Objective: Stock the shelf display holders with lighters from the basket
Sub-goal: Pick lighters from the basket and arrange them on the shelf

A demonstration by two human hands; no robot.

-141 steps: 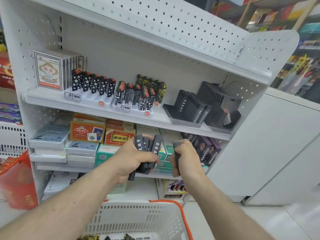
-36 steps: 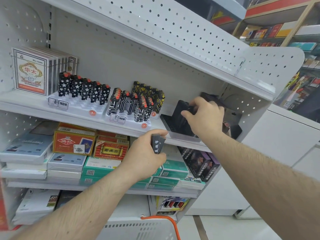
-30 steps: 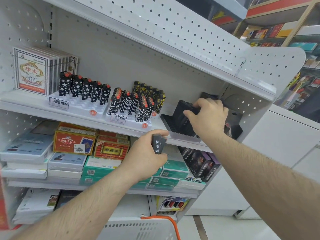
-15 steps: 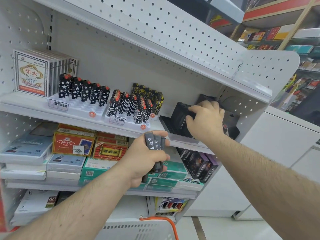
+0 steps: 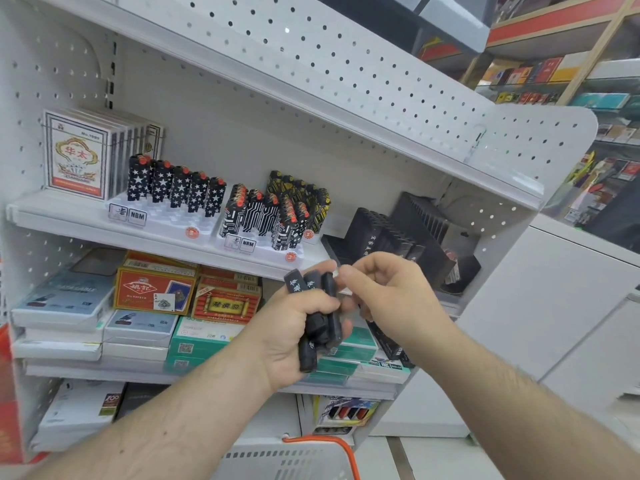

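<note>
Several matte black lighters (image 5: 317,317) are gripped by the left hand (image 5: 294,334); the right hand (image 5: 388,299), fingers curled, pinches one's top, before a ribbed black holder (image 5: 420,230).

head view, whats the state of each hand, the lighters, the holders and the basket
left hand: grips a bunch of black lighters, upright
right hand: fingers curled, at the bunch's top
black holder: partly filled
star holder: front slots bare
patterned holder: mostly full
basket: contents unseen

On the upper shelf (image 5: 86,226), the card packs (image 5: 74,157) stand leftmost, two lighter holders (image 5: 162,220) to their right, the slotted holder (image 5: 426,230) rightmost. Boxes (image 5: 152,292) fill the shelf beneath. The basket (image 5: 277,460) sits below, nearest.
</note>
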